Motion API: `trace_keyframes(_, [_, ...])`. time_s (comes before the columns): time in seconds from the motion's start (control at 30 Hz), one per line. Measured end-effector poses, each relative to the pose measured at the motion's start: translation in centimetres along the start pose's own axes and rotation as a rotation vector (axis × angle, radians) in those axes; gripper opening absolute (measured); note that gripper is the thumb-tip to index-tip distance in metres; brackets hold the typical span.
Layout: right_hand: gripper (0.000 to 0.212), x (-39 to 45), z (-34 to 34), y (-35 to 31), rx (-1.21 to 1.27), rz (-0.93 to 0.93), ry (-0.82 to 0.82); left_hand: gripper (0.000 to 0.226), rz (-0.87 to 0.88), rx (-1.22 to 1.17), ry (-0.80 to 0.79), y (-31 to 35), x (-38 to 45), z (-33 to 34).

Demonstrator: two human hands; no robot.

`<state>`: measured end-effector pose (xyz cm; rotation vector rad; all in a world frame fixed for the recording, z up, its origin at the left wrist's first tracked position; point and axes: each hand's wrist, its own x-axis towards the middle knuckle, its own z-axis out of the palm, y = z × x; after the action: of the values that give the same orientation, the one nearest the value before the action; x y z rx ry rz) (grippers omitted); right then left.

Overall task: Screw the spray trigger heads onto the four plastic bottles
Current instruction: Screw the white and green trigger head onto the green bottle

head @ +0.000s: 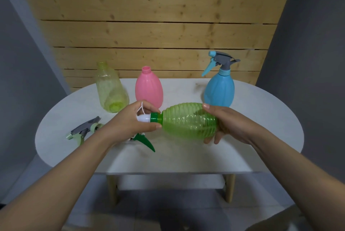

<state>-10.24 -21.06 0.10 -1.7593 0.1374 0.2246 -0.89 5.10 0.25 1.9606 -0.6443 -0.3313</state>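
Hands first: our right hand (226, 125) wraps the base of the green ribbed bottle (188, 120), held on its side above the white tabletop (186, 156), while our left hand (130, 122) closes its fingers around the white-and-green trigger head (149, 117) seated at the bottle's neck, its green lever pointing down. We see a blue bottle (219, 90) with its head fitted standing at the right. Behind stand a pink bottle (149, 88) and a pale yellow-green bottle (112, 88), both with open necks. A grey-and-mint trigger head (84, 130) lies on the tabletop just left of our left wrist.
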Motion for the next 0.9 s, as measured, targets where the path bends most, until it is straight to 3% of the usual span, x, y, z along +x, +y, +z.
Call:
trace_keyframes(0.07, [0.087,0.2,0.2,0.2,-0.025,0.059,0.009,0.032,0.004,0.009,0.002,0.0,0.0,0.0])
trace_keyframes(0.2, [0.085,0.1,0.6,0.1,-0.014,0.051,-0.041,0.03,-0.029,-0.006,0.026,-0.1,0.1,-0.1])
trace_keyframes(0.4, [0.066,-0.3,-0.3,-0.4,0.038,-0.168,-0.021,0.028,-0.075,-0.05,0.056,-0.1,0.4,-0.5])
trace_keyframes(0.53, [0.045,-0.6,-0.4,-0.7,-0.007,-0.138,-0.019,0.035,-0.107,-0.058,-0.007,0.3,0.1,-0.7])
trace_keyframes(0.7, [0.091,-0.5,0.2,-0.6,-0.079,0.033,0.01,0.031,-0.097,-0.032,-0.066,0.5,-0.1,-0.5])
trace_keyframes(0.9, [0.07,-0.9,-0.2,-0.6,0.034,-0.123,-0.042,0.027,-0.159,-0.061,0.014,0.2,0.1,-0.7])
